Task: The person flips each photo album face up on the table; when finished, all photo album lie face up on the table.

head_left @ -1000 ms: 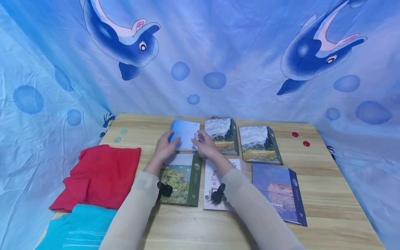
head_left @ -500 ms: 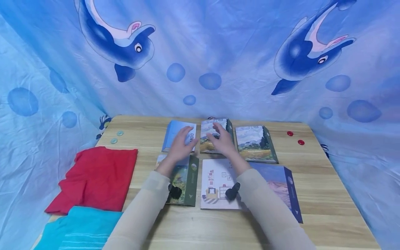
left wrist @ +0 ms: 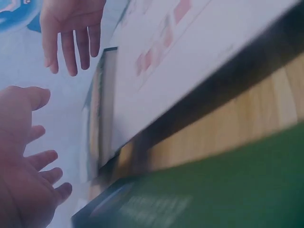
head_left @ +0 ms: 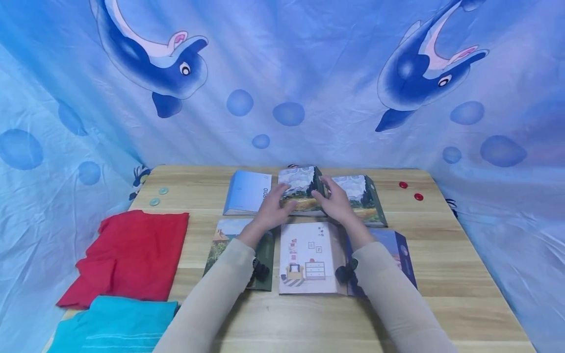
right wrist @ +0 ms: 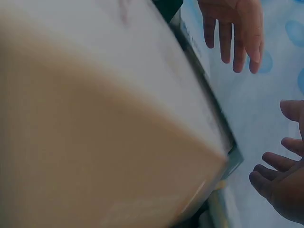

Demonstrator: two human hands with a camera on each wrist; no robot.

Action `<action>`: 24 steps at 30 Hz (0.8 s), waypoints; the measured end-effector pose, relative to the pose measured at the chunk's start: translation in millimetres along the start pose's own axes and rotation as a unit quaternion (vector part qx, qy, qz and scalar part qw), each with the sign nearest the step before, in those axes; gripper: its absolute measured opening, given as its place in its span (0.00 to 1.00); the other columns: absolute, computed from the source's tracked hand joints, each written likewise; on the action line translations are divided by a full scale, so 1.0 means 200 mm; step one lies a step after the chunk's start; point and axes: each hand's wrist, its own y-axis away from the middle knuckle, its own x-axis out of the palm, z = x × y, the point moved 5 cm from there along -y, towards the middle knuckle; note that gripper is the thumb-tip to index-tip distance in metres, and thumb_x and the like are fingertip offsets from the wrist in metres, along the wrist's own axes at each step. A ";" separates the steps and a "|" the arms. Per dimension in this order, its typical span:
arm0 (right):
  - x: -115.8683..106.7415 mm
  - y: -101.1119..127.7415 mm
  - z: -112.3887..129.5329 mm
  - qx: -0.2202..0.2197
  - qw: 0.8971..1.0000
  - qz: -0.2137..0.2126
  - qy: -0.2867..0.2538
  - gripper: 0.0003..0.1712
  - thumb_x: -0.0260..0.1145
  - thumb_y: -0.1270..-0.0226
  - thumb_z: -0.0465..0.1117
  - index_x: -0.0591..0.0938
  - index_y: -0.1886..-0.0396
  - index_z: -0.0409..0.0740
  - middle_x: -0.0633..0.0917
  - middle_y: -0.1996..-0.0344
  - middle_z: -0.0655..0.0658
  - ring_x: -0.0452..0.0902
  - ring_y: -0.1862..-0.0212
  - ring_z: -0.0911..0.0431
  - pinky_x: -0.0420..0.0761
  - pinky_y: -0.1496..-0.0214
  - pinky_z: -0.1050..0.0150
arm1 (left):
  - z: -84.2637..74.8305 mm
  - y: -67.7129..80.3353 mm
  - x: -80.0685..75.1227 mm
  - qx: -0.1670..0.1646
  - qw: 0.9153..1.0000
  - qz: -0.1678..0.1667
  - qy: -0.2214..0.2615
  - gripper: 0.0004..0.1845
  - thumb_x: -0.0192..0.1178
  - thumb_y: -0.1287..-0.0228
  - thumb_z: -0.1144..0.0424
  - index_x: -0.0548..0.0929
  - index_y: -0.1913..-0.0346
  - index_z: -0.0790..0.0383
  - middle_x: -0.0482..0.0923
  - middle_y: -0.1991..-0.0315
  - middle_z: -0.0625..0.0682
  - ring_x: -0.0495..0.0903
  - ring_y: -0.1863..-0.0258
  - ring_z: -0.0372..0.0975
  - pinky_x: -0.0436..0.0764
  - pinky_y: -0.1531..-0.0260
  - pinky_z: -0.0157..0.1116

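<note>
Both hands reach over the front row to a wheat-field picture album (head_left: pixel 301 196) in the middle of the back row. My left hand (head_left: pixel 272 208) lies against its left side and my right hand (head_left: pixel 337 202) against its right side, fingers straight. The left wrist view shows the left hand (left wrist: pixel 26 190) with loosely spread fingers holding nothing. It is the same for the right hand (right wrist: pixel 280 183) in the right wrist view. A light blue album (head_left: pixel 247 192) lies flat to the left, and a second wheat-field album (head_left: pixel 364 198) lies to the right.
The front row on the wooden table (head_left: pixel 463 274) holds a green landscape album (head_left: pixel 229 242), a white room-picture album (head_left: pixel 309 255) and a dark blue album (head_left: pixel 399 250). A red cloth (head_left: pixel 128 255) and a teal cloth (head_left: pixel 115 326) lie at the left. Two teal buttons (head_left: pixel 159 196) and two red buttons (head_left: pixel 410 191) sit near the back corners.
Both hands let go of the light blue album, which now lies flat, and moved right to the middle wheat-field album. The head view has shifted slightly.
</note>
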 end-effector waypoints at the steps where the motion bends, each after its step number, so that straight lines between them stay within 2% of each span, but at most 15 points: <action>1: -0.01 0.00 -0.02 0.005 1.000 -0.003 -0.003 0.39 0.61 0.23 0.49 0.59 0.21 0.41 0.63 0.23 0.36 0.57 0.23 0.42 0.64 0.25 0.46 | 0.00 -0.01 0.02 -0.006 1.000 0.004 -0.004 0.34 0.58 0.26 0.50 0.64 0.24 0.61 0.54 0.22 0.64 0.54 0.23 0.57 0.57 0.27 0.58; 6: 0.00 0.02 -0.09 0.021 1.000 -0.002 -0.016 0.35 0.61 0.23 0.42 0.62 0.22 0.39 0.66 0.26 0.33 0.63 0.27 0.38 0.66 0.26 0.46 | 0.01 -0.05 0.12 -0.024 0.999 0.017 -0.030 0.35 0.59 0.27 0.48 0.65 0.24 0.59 0.53 0.21 0.63 0.49 0.22 0.57 0.54 0.26 0.57; 9: 0.02 0.02 -0.14 0.032 0.999 0.014 -0.003 0.31 0.59 0.22 0.42 0.65 0.24 0.40 0.70 0.29 0.32 0.67 0.29 0.37 0.66 0.27 0.44 | 0.00 -0.06 0.17 -0.037 0.998 0.023 -0.051 0.36 0.60 0.29 0.46 0.66 0.24 0.58 0.53 0.21 0.62 0.46 0.21 0.58 0.50 0.24 0.57; 13: 0.03 0.03 -0.18 0.051 0.998 0.033 0.009 0.30 0.57 0.20 0.45 0.66 0.24 0.40 0.71 0.29 0.32 0.66 0.29 0.38 0.65 0.27 0.43 | 0.00 -0.07 0.22 -0.050 0.995 0.027 -0.084 0.39 0.65 0.34 0.45 0.67 0.24 0.55 0.50 0.20 0.60 0.43 0.21 0.58 0.42 0.23 0.55; 18: 0.05 0.04 -0.19 0.062 0.997 0.041 -0.001 0.30 0.56 0.20 0.44 0.67 0.24 0.41 0.69 0.28 0.33 0.64 0.27 0.38 0.63 0.25 0.43 | 0.00 -0.07 0.26 -0.053 0.992 0.017 -0.115 0.41 0.69 0.36 0.49 0.67 0.24 0.54 0.49 0.19 0.59 0.42 0.20 0.57 0.38 0.23 0.55; 24: 0.05 0.04 -0.20 0.060 0.997 0.027 -0.036 0.27 0.52 0.22 0.33 0.69 0.25 0.39 0.70 0.29 0.32 0.64 0.28 0.38 0.64 0.26 0.44 | -0.01 -0.06 0.26 -0.052 0.991 0.018 -0.123 0.38 0.65 0.31 0.51 0.63 0.22 0.52 0.48 0.19 0.58 0.42 0.20 0.57 0.38 0.23 0.55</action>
